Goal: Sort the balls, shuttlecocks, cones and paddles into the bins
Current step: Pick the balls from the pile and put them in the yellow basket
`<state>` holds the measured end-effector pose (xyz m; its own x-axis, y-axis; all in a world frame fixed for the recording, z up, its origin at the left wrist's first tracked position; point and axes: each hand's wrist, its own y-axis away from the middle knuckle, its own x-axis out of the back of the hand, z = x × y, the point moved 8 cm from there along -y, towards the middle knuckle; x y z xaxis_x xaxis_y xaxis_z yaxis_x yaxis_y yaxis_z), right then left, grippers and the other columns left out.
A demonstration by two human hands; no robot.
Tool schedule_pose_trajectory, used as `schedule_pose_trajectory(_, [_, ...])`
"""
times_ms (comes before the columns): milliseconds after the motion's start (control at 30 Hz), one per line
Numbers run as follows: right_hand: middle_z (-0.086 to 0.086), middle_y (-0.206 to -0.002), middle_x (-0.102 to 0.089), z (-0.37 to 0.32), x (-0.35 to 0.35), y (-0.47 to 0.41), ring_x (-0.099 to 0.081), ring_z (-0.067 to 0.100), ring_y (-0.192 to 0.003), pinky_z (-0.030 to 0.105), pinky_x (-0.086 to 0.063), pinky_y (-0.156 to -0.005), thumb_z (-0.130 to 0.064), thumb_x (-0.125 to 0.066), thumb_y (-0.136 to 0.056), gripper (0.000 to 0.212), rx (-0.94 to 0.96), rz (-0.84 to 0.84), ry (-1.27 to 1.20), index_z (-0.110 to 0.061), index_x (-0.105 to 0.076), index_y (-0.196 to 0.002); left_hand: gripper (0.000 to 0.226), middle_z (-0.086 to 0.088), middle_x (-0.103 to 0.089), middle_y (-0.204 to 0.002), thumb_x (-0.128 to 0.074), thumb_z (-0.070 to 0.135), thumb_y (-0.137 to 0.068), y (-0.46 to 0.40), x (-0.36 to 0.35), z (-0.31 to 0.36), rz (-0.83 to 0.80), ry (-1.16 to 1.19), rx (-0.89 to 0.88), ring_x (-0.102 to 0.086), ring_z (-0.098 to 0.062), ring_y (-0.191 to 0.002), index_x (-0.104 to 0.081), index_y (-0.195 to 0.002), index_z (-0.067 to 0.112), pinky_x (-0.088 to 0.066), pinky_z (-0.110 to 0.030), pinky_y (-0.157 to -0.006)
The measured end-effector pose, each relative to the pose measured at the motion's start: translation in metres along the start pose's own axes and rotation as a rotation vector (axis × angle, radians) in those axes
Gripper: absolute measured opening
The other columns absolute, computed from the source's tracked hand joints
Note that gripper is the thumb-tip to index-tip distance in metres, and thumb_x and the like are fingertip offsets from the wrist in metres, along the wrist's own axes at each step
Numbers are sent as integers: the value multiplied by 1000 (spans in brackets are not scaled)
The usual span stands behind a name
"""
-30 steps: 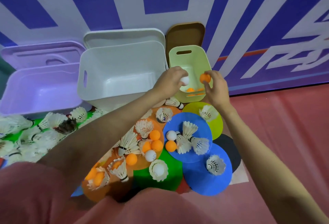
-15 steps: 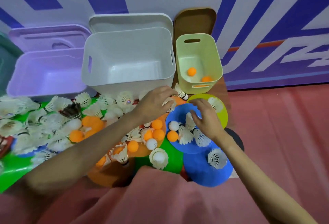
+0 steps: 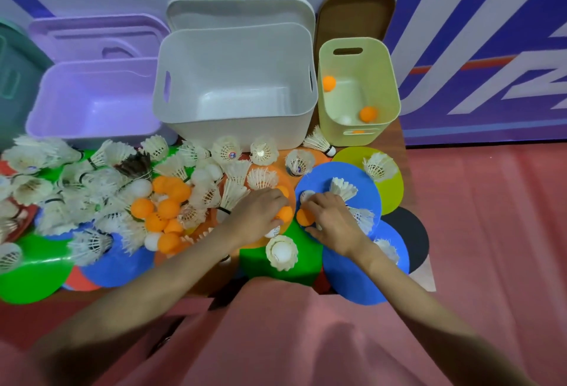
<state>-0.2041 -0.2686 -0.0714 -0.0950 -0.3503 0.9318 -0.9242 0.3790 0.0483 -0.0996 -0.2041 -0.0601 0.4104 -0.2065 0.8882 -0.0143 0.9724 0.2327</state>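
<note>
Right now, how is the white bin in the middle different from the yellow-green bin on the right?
The white bin is much larger and wider than the yellow-green bin, which is narrow. The white bin holds nothing visible, while the yellow-green bin already holds orange balls and what looks like a white one. Both are open-topped, have cut-out handles, and stand against the wall with a lid propped behind.

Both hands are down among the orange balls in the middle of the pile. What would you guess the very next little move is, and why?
Probably closing the fingers and lifting. The left hand rests on an orange ball, and the right hand covers another orange ball. The yellow-green bin already holds orange balls, so both likely go there. Whether either grip is firm yet is unclear.
</note>
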Motion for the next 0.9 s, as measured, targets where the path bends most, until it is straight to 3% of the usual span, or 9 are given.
schedule_pose_trajectory(167, [9, -86, -59, -5, -2, -1, -55, 30, -71, 34, -45, -64, -14, -83, -56, 36, 14, 39, 22, -9, -62, -85, 40, -6, -59, -114, -69, 22, -83, -1, 0, 3, 58, -15, -1, -55, -26, -105, -60, -121, 12, -41, -35, -85])
schedule_pose_trajectory(333, [10, -89, -58, 1, 11, 1, -55, 32, -77, 36, -41, -68, -18, -73, -72, 30, -36, 80, -151, -9, -63, -99, 37, -3, -57, -115, -65, 25, -86, -2, 9, -1, 86, 68, 20, -53, -21, -105, -59, -121, 15, -40, -29, -83])
schedule_pose_trajectory(467, [8, -101, -55, 28, 44, 4, -56, 29, -85, 41, -46, -66, -21, -66, -82, 29, -122, 180, -358, -10, -60, -108, 32, -2, -62, -109, -71, 25, -81, -6, 49, 4, 252, 207, -4, -59, -20, -95, -64, -112, 16, -49, -34, -77])
schedule_pose_trajectory(600, [9, -107, -52, 81, 90, -10, -57, 24, -87, 42, -50, -71, -14, -70, -80, 32, -260, 351, -326, -10, -59, -110, 35, -1, -62, -104, -74, 30, -79, -44, 94, 15, 381, 241, -16, -59, -14, -89, -63, -109, 15, -51, -33, -74])
schedule_pose_trajectory(767, [13, -109, -52, 132, 146, -43, -57, 26, -93, 29, -45, -73, -15, -69, -80, 34, -397, 542, -249, -7, -58, -111, 34, -3, -61, -104, -72, 32, -79, -121, 137, 36, 493, 211, -20, -60, -17, -87, -62, -107, 14, -49, -34, -73])
schedule_pose_trajectory(900, [14, -122, -49, 156, 153, -61, -58, 27, -100, 39, -51, -78, -22, -66, -85, 41, -506, 531, -213, -7, -53, -121, 41, -8, -61, -113, -72, 34, -81, -175, 144, 32, 475, 172, 83, -61, -25, -97, -60, -113, 11, -50, -37, -79])
